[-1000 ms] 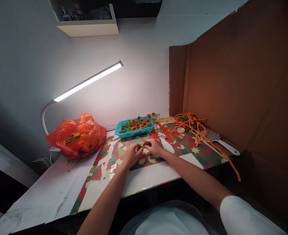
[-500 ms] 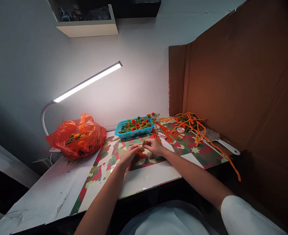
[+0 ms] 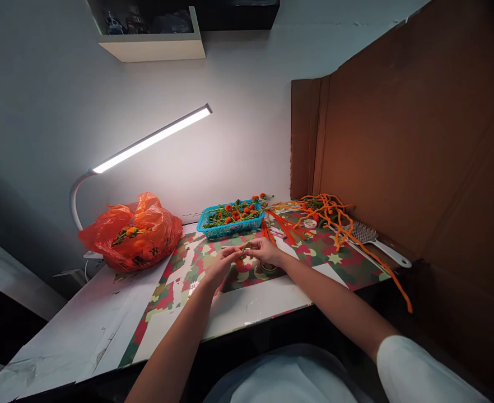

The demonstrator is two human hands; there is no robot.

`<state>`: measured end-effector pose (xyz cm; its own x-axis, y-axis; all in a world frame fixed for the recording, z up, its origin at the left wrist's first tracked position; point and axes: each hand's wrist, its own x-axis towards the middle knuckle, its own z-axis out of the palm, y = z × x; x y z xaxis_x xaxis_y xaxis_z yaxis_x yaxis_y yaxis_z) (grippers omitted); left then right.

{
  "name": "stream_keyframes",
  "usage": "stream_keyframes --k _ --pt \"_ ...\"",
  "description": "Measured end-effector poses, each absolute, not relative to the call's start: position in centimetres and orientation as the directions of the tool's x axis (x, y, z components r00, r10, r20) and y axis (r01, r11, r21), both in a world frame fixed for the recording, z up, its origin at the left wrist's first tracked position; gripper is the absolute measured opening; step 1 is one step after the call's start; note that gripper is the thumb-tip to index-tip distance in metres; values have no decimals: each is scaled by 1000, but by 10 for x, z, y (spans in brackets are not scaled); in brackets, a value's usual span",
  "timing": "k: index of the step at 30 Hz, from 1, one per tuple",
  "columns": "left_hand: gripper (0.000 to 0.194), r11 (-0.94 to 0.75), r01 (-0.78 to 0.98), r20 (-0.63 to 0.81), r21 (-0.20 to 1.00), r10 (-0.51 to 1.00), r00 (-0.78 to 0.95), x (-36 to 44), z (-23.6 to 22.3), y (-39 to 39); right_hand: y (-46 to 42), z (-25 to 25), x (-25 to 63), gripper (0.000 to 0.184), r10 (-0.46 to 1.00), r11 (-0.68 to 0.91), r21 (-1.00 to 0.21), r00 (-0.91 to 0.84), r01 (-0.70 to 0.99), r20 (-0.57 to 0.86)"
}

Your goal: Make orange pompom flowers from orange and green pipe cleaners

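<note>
Over the camouflage-patterned mat (image 3: 335, 268), my left hand (image 3: 222, 265) and my right hand (image 3: 265, 253) meet with closed fingertips. Between them is a small orange flower (image 3: 239, 262) with a fuzzy-looking green stem (image 3: 246, 246). The orange head hangs below the fingers of my left hand, and the green part sticks up between both hands. Fingers hide much of the piece. Just under my right hand lies a round, ring-like roll (image 3: 268, 268), partly covered by the palm.
A blue basket (image 3: 230, 228) behind my hands holds several orange-and-green flowers. On the left stand a red plastic bag (image 3: 163, 240) and a lit lamp (image 3: 154, 137). Rightward lie orange fuzzy strips (image 3: 326, 207), a white-handled brush (image 3: 392, 254) and a tall cardboard panel (image 3: 398, 140).
My fingers have shifted slightly around the green stem, which now tilts lower between them. More of the ring-like roll shows under my right hand.
</note>
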<state>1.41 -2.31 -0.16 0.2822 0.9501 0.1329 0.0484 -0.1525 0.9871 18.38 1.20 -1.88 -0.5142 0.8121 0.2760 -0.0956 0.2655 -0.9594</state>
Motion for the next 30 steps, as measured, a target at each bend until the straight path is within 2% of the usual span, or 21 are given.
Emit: stream_keyframes --k 5,9,12,14,17,19,21,24,26,27,30 --pt "19 122 -183 -28 975 895 445 12 -2 -24 7 -12 188 44 823 210 -969 -512 -128 246" --pt "20 220 -188 -105 957 869 483 15 0 -28 2 -7 189 42 828 236 -968 -503 -86 246" --pt "27 157 -132 -87 979 902 422 17 1 -27 1 -7 191 39 851 298 -955 -448 -15 273" --pt "40 95 -71 -63 993 931 361 17 0 -26 2 -10 191 36 867 335 -941 -406 50 287" --pt "50 -105 96 82 990 973 215 16 -2 -24 7 -15 191 28 894 350 -920 -355 175 272" --pt "41 -297 278 263 914 952 154 17 -3 -25 10 -19 189 25 908 345 -907 -332 241 257" --pt "27 -445 445 410 777 894 179 19 -4 -27 12 -22 187 24 912 350 -895 -319 276 259" --pt "15 -531 577 502 620 834 228 22 -3 -29 14 -24 184 26 909 365 -887 -314 283 274" --pt "13 -518 593 497 616 840 217 22 -3 -29 15 -25 184 27 904 369 -891 -326 264 277" --pt "14 -496 573 470 652 858 209 22 -2 -28 15 -25 185 28 898 372 -895 -340 246 280" --pt "23 -343 379 264 860 933 245 17 -1 -25 13 -23 189 29 862 389 -909 -407 148 302"
